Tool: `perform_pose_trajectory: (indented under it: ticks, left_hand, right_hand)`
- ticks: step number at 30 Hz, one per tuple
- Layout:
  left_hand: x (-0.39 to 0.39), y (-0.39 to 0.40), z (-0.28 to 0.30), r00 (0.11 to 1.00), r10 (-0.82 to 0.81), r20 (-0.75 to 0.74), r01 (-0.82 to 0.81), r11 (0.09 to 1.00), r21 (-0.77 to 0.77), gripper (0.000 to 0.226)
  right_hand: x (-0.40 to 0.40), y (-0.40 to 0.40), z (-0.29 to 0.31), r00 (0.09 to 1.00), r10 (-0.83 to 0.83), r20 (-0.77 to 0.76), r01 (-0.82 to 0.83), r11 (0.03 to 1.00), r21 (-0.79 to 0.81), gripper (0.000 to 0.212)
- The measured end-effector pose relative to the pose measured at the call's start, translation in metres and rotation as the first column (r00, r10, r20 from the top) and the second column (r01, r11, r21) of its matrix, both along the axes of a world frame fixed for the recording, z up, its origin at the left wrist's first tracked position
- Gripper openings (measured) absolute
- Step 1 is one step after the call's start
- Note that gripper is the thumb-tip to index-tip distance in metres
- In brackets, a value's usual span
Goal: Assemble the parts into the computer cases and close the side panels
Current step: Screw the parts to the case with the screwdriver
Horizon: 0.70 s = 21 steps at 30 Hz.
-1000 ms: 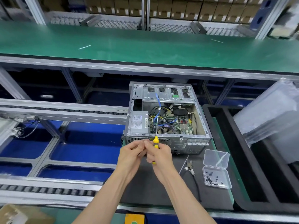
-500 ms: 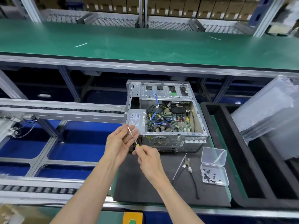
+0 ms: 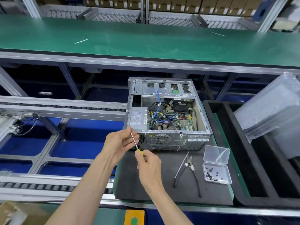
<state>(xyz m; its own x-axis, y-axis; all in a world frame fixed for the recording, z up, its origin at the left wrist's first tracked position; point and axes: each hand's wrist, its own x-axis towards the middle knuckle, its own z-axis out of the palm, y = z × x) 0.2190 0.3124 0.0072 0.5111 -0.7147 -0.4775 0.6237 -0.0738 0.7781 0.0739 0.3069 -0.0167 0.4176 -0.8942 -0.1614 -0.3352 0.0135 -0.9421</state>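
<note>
- Head view, change: a second ago both of my hands were bunched together on the yellow handle right against the rear of the computer case (image 3: 164, 111); now they are drawn back toward me, and the screwdriver (image 3: 135, 144) is tilted so its tip points up and away.
- Head view, grip: my right hand (image 3: 148, 166) is curled around the yellow handle, and my left hand (image 3: 121, 142) has thumb and fingertips closed on the upper end of the metal shaft, near the tip. Whether a screw sits at the tip I cannot tell; the fingers cover it.
- Head view, meaning: I judge I am loading or steadying the bit before going back to the case, so fastening is still ahead.
- Head view, task thing: the case lies on its side on the dark foam mat (image 3: 162, 184), open side up, with the power supply (image 3: 138, 118), cables and board exposed. No side panel is on it, so closing is not yet done.
- Head view, surroundings: pliers (image 3: 189, 169) lie on the mat right of my hands, and just beyond them sits an open clear screw box (image 3: 216, 168) holding small dark screws.
- Head view, obstacles: the black tray (image 3: 227, 143) stands close by the case's right side. My left hand hovers just before the rear left corner, hiding that edge.
</note>
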Motion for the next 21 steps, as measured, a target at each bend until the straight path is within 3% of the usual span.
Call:
perform_pose_trajectory:
  ticks: [10, 21]
  left_hand:
    - [-0.020, 0.007, -0.024, 0.974, 0.078, -0.213, -0.071, 0.997, 0.041, 0.017]
    - [-0.005, 0.009, -0.016, 0.974, 0.083, -0.209, -0.080, 0.997, 0.024, 0.017]
  right_hand:
    - [0.019, 0.042, -0.009, 0.996, 0.001, -0.084, 0.010, 0.991, 0.136, 0.028]
    - [0.030, 0.036, 0.003, 0.985, 0.083, -0.154, -0.068, 0.992, 0.102, 0.028]
